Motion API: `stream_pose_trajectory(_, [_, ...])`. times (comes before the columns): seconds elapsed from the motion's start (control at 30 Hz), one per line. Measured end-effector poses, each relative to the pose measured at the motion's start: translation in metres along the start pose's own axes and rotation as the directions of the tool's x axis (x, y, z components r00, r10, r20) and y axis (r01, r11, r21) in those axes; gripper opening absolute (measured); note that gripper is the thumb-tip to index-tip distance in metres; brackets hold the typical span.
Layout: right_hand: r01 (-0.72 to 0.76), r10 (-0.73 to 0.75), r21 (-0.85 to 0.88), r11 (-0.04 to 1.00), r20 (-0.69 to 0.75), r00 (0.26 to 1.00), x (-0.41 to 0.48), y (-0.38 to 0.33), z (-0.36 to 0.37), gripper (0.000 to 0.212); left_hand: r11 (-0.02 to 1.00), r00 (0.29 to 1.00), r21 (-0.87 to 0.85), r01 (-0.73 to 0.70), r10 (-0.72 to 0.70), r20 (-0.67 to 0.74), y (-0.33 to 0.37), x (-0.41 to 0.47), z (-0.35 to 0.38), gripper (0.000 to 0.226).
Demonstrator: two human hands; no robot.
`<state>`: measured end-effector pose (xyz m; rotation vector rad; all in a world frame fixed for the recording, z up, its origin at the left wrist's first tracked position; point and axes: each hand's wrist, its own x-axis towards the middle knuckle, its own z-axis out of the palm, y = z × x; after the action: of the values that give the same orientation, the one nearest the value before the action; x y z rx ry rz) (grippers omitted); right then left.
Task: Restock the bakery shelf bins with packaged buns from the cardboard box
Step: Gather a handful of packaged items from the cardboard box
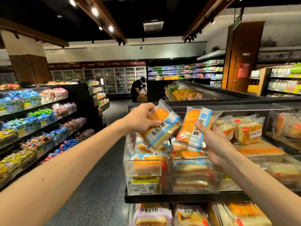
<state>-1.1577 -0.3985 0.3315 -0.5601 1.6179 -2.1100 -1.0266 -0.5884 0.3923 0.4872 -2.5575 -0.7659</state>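
2 packaged buns (pixel 162 129) are gripped by curled fingers — left hand (pixel 143 119), right hand (pixel 213 141) — above partly filled bins (pixel 143 172); placing remains.

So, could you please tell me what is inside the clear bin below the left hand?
Several bun packs in orange-and-blue wrap lie piled in the bin. The held pack in the left hand covers the back of the pile, so the count is unclear.
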Motion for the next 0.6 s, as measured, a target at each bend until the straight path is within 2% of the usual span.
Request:
stream_pose_trajectory(0.1, [-0.029,0.030,0.017,0.999,-0.039,0.999,0.007,0.004,-0.007,0.031,0.961,0.978,0.270,-0.058,0.000,0.210,-0.005,0.005,-0.013,0.025])
stream_pose_trajectory(0.2, [-0.042,0.042,0.010,0.999,-0.028,0.999,0.008,0.005,-0.009,0.027,0.923,0.908,0.384,-0.037,-0.130,0.399,-0.006,0.012,-0.007,0.023])
stream_pose_trajectory(0.3, [-0.059,0.059,0.007,0.998,0.004,0.998,0.007,0.006,-0.009,0.029,0.907,0.849,0.421,-0.027,-0.201,0.488,-0.011,0.020,0.003,0.020])
stream_pose_trajectory(0.47, [-0.095,0.096,-0.021,0.995,0.075,0.993,0.001,0.002,-0.011,0.030,0.905,0.739,0.418,0.074,-0.331,0.586,-0.021,0.024,0.015,0.023])
stream_pose_trajectory(0.6, [-0.082,0.086,-0.043,0.996,0.096,0.992,-0.006,-0.002,-0.013,0.026,0.840,0.700,0.543,-0.007,-0.383,0.602,-0.024,0.023,0.024,0.031])
